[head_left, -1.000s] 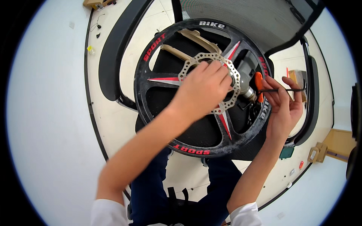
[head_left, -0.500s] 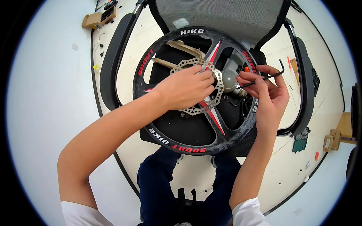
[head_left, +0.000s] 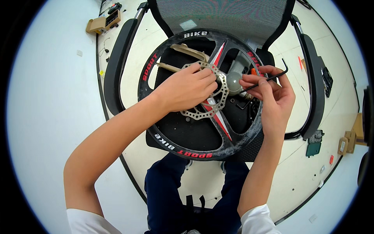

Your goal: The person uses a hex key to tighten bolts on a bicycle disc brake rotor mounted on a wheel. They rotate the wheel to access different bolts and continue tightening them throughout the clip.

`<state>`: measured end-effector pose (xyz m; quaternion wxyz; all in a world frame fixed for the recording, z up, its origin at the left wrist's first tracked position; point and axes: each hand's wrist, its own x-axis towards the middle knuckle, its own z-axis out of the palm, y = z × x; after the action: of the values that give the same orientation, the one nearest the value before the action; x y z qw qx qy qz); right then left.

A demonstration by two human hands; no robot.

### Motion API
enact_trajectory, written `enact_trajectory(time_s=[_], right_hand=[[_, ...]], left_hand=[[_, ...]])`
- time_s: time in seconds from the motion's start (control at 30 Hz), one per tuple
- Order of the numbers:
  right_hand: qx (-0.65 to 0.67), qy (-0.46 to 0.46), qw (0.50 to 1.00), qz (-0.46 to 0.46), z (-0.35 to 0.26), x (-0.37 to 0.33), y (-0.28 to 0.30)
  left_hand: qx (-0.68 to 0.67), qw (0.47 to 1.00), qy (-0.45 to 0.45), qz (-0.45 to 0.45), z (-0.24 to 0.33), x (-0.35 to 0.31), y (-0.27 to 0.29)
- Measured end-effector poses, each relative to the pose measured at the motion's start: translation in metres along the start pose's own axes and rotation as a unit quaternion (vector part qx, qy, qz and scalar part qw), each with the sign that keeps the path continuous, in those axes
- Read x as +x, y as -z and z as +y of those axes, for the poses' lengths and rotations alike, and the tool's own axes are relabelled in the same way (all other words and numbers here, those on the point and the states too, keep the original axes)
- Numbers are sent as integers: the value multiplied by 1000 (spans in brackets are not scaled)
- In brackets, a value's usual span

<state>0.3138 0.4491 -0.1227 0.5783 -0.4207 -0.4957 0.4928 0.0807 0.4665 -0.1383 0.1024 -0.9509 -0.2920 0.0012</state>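
A black bicycle wheel point(head_left: 142, 90) with red and white spokes lies flat on an office chair's seat. At its middle sits a perforated metal brake disc point(head_left: 224, 90). My left hand point(head_left: 187, 87) bends over the disc with curled fingers; its thumb and whatever it pinches are hidden. To the right, my right hand point(head_left: 277, 95) grips a black hex key point(head_left: 279, 75) between thumb and fingers, short bent end up and to the right. The key's long end points at a grey rounded object point(head_left: 235, 82) seen between the spokes.
The chair's armrests point(head_left: 119, 70) flank the wheel, and its mesh back point(head_left: 222, 17) rises behind. Beige bar-shaped parts point(head_left: 191, 50) and a small second hex key point(head_left: 244, 105) show through the wheel's gaps. Cardboard boxes point(head_left: 348, 141) and a green case point(head_left: 313, 149) are on the floor.
My right hand has shifted slightly left with the hex key, its long end nearer the disc. My left hand has slid a little left over the disc. The whole view has shifted slightly.
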Motion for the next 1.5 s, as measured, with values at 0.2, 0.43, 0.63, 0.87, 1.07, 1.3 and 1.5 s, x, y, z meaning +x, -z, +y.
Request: enact_trajectory(time_s=[0.2, 0.43, 0.63, 0.87, 1.07, 1.3, 1.5], right_hand=[[11, -12, 1000, 6, -1, 0, -3], [19, -17, 1000, 1, 0, 1, -8], [31, -22, 999, -8, 2, 3, -16], [41, -32, 998, -24, -2, -3, -26], [-57, -44, 997, -24, -6, -32, -13], [-87, -25, 996, 8, 2, -31, -8], [-66, -16, 998, 4, 8, -19, -13]], left_hand=[[-13, 999, -32, 16, -1, -6, -4], [-49, 997, 36, 46, 8, -8, -8], [-34, 998, 16, 55, 8, -10, -13], [-63, 995, 36, 71, 10, -11, -7], [-101, 994, 24, 33, 1, -6, -13], [-93, 989, 38, 110, 9, -14, -20], [-101, 986, 85, 100, 13, -16, -20]])
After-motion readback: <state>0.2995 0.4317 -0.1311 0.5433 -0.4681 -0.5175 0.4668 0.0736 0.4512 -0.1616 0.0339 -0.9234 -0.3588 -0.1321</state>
